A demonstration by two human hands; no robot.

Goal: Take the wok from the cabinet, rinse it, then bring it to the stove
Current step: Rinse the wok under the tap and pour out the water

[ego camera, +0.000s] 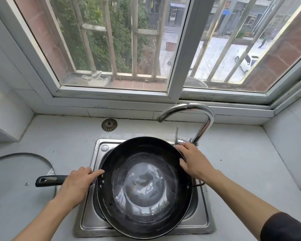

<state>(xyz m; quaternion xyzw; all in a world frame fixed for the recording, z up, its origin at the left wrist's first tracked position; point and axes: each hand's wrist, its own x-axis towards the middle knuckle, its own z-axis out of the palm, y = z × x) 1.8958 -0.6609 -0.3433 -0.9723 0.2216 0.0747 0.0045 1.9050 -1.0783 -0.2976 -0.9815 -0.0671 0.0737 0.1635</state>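
Observation:
A large black wok (144, 186) sits over the steel sink (87, 221), with a shallow pool of water in its bottom. Its black handle (49, 180) points left over the counter. My left hand (78, 183) is closed around the handle where it joins the wok's rim. My right hand (193, 160) grips the far right rim of the wok, just in front of the tap's base. The chrome tap (202, 122) arches above the wok, its spout facing left, and no water runs from it.
A glass lid (16, 174) lies on the white counter to the left. A round sink strainer (109, 124) rests on the counter behind the sink. The barred window and sill stand close behind. A white wall box (5, 119) juts out at left.

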